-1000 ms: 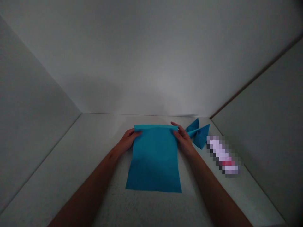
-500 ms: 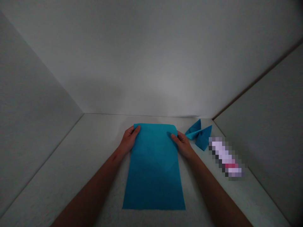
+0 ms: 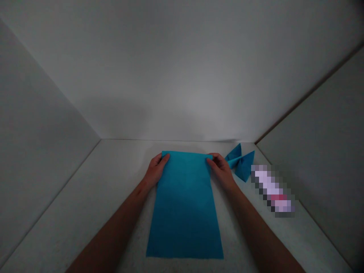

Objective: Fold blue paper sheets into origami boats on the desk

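A blue sheet of paper (image 3: 185, 204) stretches lengthwise before me, its near edge low in the head view. My left hand (image 3: 157, 167) pinches the far left corner, thumb on top and fingers behind. At the far right corner my right hand (image 3: 221, 168) grips the same sheet, again with the thumb in front. The far end looks raised a little off the white table. Just beyond my right hand lies a folded blue paper piece (image 3: 245, 165) with pointed wings, partly hidden by the hand.
To the right, a pixelated pale oblong item (image 3: 270, 189) lies on the white table (image 3: 93, 201); its kind cannot be made out. A white back wall (image 3: 182, 76) and side walls (image 3: 34, 113) enclose the table.
My right hand has shifted its grip up to the right corner, and the sheet's curled far right corner now looks straighter. The left hand keeps its hold.
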Available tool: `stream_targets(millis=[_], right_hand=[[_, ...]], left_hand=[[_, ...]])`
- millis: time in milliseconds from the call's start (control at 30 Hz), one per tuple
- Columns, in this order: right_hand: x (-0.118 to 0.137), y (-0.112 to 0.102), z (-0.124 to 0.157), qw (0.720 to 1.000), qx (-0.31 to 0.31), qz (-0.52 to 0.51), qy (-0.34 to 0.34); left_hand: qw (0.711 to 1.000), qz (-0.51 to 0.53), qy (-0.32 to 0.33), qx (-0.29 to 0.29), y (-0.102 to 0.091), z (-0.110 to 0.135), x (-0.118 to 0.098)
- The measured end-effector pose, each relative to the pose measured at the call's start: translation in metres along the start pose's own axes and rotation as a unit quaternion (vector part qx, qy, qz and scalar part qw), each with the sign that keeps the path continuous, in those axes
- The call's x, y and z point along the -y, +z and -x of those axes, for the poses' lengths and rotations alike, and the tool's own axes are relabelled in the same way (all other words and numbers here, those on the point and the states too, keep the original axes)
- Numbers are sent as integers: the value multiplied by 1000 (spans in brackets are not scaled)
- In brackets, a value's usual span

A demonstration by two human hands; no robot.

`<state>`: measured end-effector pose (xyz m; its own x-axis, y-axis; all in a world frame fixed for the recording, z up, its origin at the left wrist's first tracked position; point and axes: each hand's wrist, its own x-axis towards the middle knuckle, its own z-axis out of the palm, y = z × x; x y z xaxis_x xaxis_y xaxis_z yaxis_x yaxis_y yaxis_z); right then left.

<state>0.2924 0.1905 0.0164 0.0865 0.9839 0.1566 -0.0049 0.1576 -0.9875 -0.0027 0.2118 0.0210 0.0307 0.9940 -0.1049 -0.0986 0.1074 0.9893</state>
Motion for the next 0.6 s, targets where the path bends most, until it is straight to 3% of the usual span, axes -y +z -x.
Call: stream_targets(millis=[133,433,500,600], right_hand=[[7,5,2,1000,16,14,-5],[19,10,7,983,-86,64,-148],[38,17,8,973,-108,70,-192],[91,38,11,955,-106,42,-274]], left_hand=[[1000,-13,9,12,1,2,-3],[999,-30,19,7,2,2,-6],[999,-37,23,7,1,2,-5],[999,-33,20,14,1,2,-3]])
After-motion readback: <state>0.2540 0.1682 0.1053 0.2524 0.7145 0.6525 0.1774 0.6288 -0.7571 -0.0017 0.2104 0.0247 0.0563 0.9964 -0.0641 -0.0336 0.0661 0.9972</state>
